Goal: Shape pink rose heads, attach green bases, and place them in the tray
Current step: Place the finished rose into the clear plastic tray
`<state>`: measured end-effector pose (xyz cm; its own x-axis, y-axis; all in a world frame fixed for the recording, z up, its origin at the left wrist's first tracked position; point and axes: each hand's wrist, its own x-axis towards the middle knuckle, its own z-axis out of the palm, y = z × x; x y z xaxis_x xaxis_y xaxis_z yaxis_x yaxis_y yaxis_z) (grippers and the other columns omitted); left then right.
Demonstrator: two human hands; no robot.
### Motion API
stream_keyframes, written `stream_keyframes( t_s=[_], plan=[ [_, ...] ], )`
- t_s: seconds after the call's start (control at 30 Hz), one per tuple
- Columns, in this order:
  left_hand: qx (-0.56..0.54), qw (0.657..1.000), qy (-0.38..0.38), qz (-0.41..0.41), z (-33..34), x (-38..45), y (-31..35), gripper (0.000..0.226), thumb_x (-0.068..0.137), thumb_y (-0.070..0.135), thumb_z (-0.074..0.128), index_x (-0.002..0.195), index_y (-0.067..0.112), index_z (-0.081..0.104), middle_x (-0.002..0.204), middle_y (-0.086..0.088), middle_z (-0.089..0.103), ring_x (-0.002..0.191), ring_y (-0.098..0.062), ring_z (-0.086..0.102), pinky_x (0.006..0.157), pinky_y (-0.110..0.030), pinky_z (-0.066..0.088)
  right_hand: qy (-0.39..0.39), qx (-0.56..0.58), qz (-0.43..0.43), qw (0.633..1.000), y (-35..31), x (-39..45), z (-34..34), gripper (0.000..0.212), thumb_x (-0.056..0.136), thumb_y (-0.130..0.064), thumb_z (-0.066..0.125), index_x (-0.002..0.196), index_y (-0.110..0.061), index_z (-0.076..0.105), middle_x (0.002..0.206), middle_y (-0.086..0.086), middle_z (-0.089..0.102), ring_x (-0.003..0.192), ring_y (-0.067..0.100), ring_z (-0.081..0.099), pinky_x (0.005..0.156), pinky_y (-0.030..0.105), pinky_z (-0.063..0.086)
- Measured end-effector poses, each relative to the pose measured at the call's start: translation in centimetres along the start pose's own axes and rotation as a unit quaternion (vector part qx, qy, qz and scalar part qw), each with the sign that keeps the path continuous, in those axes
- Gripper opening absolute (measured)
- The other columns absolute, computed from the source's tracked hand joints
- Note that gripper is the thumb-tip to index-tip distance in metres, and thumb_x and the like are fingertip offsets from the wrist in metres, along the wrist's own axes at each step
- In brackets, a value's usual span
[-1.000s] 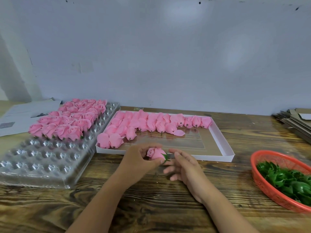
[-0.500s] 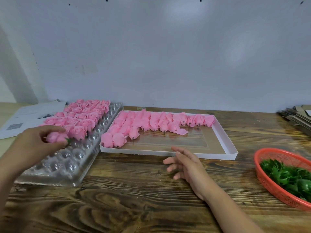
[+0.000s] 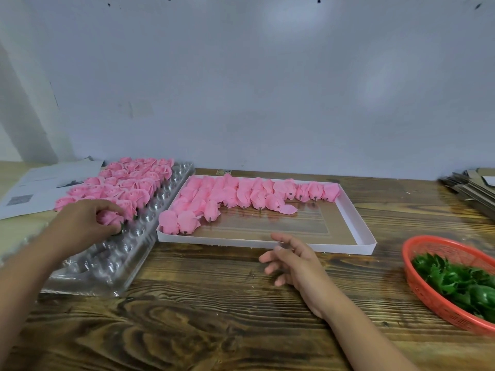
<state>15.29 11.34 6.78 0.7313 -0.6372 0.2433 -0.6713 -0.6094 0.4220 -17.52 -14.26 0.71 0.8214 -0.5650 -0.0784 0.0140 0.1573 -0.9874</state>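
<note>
Far left, sheets of printed paper (image 3: 40, 188) lie flat at the table edge, partly under the clear plastic cavity tray (image 3: 128, 253). Tray runs diagonally from near left toward the wall; its far half is filled with finished pink roses (image 3: 134, 183) packed in rows, its near cavities bare. Left hand (image 3: 80, 226) is over the tray at the front edge of the filled rows, fingers curled round one pink rose head (image 3: 109, 217); a bit of green base (image 3: 122, 225) shows under the petals by the fingertips. Rose sits at or just above a cavity; cannot tell whether it is seated. Just right of the tray, touching or nearly so, a shallow white box (image 3: 359, 231) holds unshaped pink rose heads (image 3: 241, 196) lined along its far side and left end, stub ends pointing near; one loose petal (image 3: 288, 209) lies by them. Right hand (image 3: 292, 259) rests on the wooden table (image 3: 214, 317) just in front of the box's near wall, fingers loosely spread and slightly bent, holding nothing. Near right, a red mesh basket (image 3: 423, 287) holds green bases (image 3: 455, 282), cut off by the frame edge. Far right, a stack of flat cardboard pieces (image 3: 471, 188) by the wall.
</note>
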Motion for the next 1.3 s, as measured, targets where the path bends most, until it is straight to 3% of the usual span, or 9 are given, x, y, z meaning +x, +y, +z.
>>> stream_keyframes(
  t_s=[0.1, 0.23, 0.37, 0.57, 0.63, 0.73, 0.87, 1.13, 1.3],
  plan=[
    [0.011, 1.000, -0.009, 0.005, -0.2, 0.4, 0.3, 0.025, 0.081, 0.009, 0.081, 0.094, 0.030, 0.076, 0.072, 0.005, 0.065, 0.057, -0.012, 0.055, 0.055, -0.026, 0.038, -0.004, -0.008, -0.002, 1.000, 0.0, 0.0, 0.0, 0.029, 0.102, -0.014, 0.052, 0.129, -0.024, 0.054, 0.100, 0.012, 0.075, 0.079, 0.019, 0.068, 0.057, 0.026, 0.053],
    [0.021, 0.999, -0.050, -0.006, -1.0, 1.1, -0.3, 0.024, 0.082, 0.014, 0.079, 0.094, 0.035, 0.075, 0.073, -0.001, 0.067, 0.035, -0.010, 0.053, 0.044, -0.026, 0.044, -0.007, -0.009, -0.007, 1.000, 0.1, 0.0, 0.0, 0.030, 0.101, -0.012, 0.053, 0.129, -0.023, 0.053, 0.099, 0.013, 0.075, 0.078, 0.019, 0.067, 0.056, 0.026, 0.052],
    [0.035, 0.996, -0.083, 0.013, -1.2, 1.4, -0.4, 0.030, 0.081, 0.012, 0.079, 0.088, 0.041, 0.076, 0.050, 0.010, 0.053, 0.046, -0.013, 0.053, 0.054, -0.028, 0.044, -0.008, -0.009, -0.009, 1.000, 0.1, 0.0, 0.0, 0.030, 0.101, -0.011, 0.053, 0.129, -0.023, 0.053, 0.098, 0.013, 0.075, 0.076, 0.018, 0.067, 0.054, 0.025, 0.052],
    [0.039, 0.995, -0.086, 0.011, -0.6, 1.7, -1.1, 0.030, 0.081, 0.014, 0.078, 0.093, 0.041, 0.073, 0.048, 0.013, 0.051, 0.047, -0.012, 0.051, 0.052, -0.025, 0.043, -0.008, -0.009, -0.006, 1.000, 0.1, 0.0, -0.1, 0.029, 0.102, -0.012, 0.052, 0.129, -0.023, 0.053, 0.098, 0.013, 0.075, 0.077, 0.019, 0.067, 0.055, 0.025, 0.053],
    [0.038, 0.996, -0.081, 0.012, -0.6, 1.5, -1.4, 0.031, 0.082, 0.020, 0.079, 0.101, 0.043, 0.070, 0.058, 0.018, 0.059, 0.054, -0.012, 0.060, 0.057, -0.028, 0.050, -0.009, -0.008, -0.004, 1.000, 0.1, 0.0, -0.1, 0.029, 0.102, -0.012, 0.052, 0.129, -0.024, 0.053, 0.098, 0.012, 0.075, 0.077, 0.019, 0.068, 0.056, 0.025, 0.053],
    [0.029, 0.997, -0.076, -0.004, -0.9, 1.2, -1.8, 0.042, 0.078, 0.031, 0.083, 0.110, 0.050, 0.065, 0.095, 0.014, 0.067, 0.072, -0.024, 0.074, 0.067, -0.044, 0.063, -0.010, -0.007, 0.000, 1.000, 0.0, 0.1, -0.1, 0.030, 0.102, -0.012, 0.053, 0.129, -0.025, 0.053, 0.099, 0.012, 0.075, 0.077, 0.019, 0.068, 0.056, 0.025, 0.053],
    [-0.001, 0.999, -0.036, -0.018, -1.1, 1.3, -2.6, 0.052, 0.075, 0.019, 0.088, 0.100, 0.056, 0.062, 0.095, 0.010, 0.069, 0.070, -0.024, 0.074, 0.063, -0.051, 0.063, -0.009, -0.007, 0.000, 1.000, 0.1, 0.1, -0.1, 0.031, 0.101, -0.012, 0.053, 0.129, -0.025, 0.053, 0.099, 0.013, 0.075, 0.077, 0.019, 0.067, 0.056, 0.025, 0.053],
    [0.016, 0.999, -0.045, -0.017, -0.8, 1.5, -2.0, 0.041, 0.074, 0.017, 0.089, 0.101, 0.042, 0.071, 0.090, 0.004, 0.070, 0.074, -0.021, 0.070, 0.069, -0.047, 0.061, -0.009, -0.007, -0.001, 1.000, 0.0, 0.0, -0.1, 0.031, 0.101, -0.011, 0.053, 0.129, -0.024, 0.053, 0.099, 0.013, 0.075, 0.078, 0.020, 0.068, 0.057, 0.026, 0.054],
    [0.005, 0.999, -0.035, -0.012, -0.4, 1.3, -1.8, 0.039, 0.073, 0.009, 0.089, 0.102, 0.032, 0.075, 0.086, 0.007, 0.071, 0.077, -0.012, 0.065, 0.071, -0.033, 0.051, -0.011, -0.006, -0.001, 1.000, 0.0, 0.0, -0.1, 0.031, 0.100, -0.011, 0.054, 0.128, -0.024, 0.053, 0.099, 0.012, 0.075, 0.077, 0.019, 0.067, 0.057, 0.026, 0.054]
  ],
)
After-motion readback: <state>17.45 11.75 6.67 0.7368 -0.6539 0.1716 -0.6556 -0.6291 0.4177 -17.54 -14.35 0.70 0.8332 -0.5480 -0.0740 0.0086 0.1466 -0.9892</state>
